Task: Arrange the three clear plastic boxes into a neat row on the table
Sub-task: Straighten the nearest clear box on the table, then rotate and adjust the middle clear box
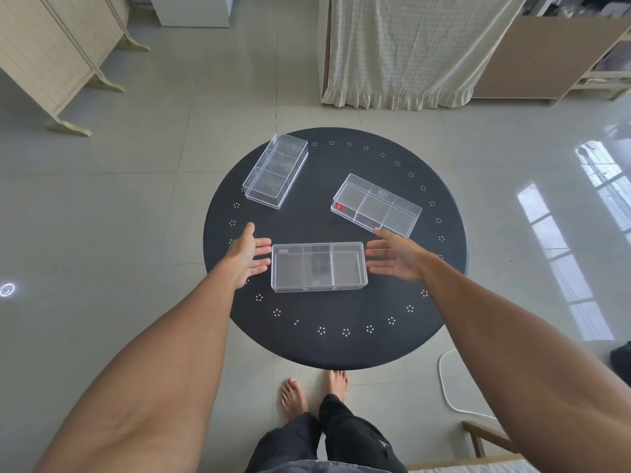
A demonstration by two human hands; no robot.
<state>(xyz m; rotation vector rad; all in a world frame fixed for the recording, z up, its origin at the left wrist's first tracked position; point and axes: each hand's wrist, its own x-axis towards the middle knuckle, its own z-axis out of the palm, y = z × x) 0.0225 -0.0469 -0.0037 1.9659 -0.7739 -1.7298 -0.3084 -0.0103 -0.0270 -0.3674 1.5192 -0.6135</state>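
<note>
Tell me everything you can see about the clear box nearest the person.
The nearest box is a clear plastic rectangle, split by two dividers into three compartments. It lies flat on the round black table, long side facing the person. The left hand and right hand, both open, flank its short ends, fingertips at or just off its walls.

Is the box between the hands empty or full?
Cannot tell for sure. The near box looks mostly empty, but a small dark shape shows near its middle, inside or underneath. Both hands are open beside it.

Both bare arms are stretched forward; the left hand (251,256) and right hand (396,257) are spread, palms turned inward, fingers (261,242) extended.
</note>
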